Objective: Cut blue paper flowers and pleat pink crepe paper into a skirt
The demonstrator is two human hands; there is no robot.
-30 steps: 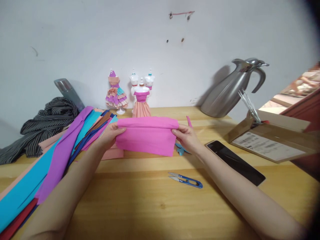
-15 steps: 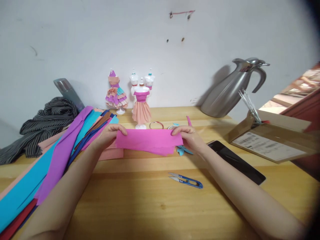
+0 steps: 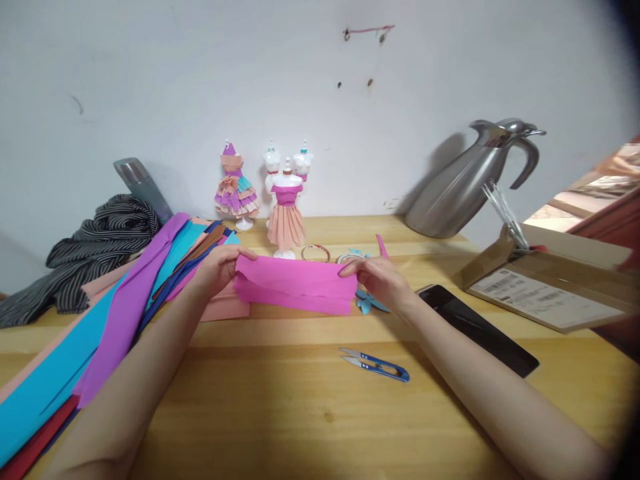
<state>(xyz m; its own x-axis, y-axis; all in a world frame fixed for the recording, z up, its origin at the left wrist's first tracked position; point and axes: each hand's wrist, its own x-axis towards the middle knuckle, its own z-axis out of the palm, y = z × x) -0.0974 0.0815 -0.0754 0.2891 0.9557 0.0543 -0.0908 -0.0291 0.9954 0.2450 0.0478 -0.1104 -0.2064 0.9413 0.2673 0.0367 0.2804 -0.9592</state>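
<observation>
Between my two hands a strip of bright pink crepe paper (image 3: 295, 285) is stretched sideways, in overlapping layers. My left hand (image 3: 223, 268) pinches its upper left corner, and my right hand (image 3: 379, 277) pinches the upper right corner. Just behind it stands a small mannequin (image 3: 287, 207) in a pink top and pleated peach skirt. A peach paper piece (image 3: 225, 309) lies under the strip's left end. Blue thread snips (image 3: 376, 364) rest on the table in front, blades pointing left. Blue paper scraps (image 3: 370, 303) lie beside my right hand.
Long coloured paper strips (image 3: 105, 333) and a striped cloth (image 3: 107, 247) cover the left side. More dressed mannequins (image 3: 237, 187) stand by the wall. On the right are a black phone (image 3: 477, 330), a cardboard box (image 3: 545, 280) and a steel jug (image 3: 460, 180). A bracelet (image 3: 315, 253) lies behind the strip.
The pink strip's top edge has tipped and its layers now show more, with the lower layer spread below. My right hand has come slightly inward. The whole view has shifted a little.
</observation>
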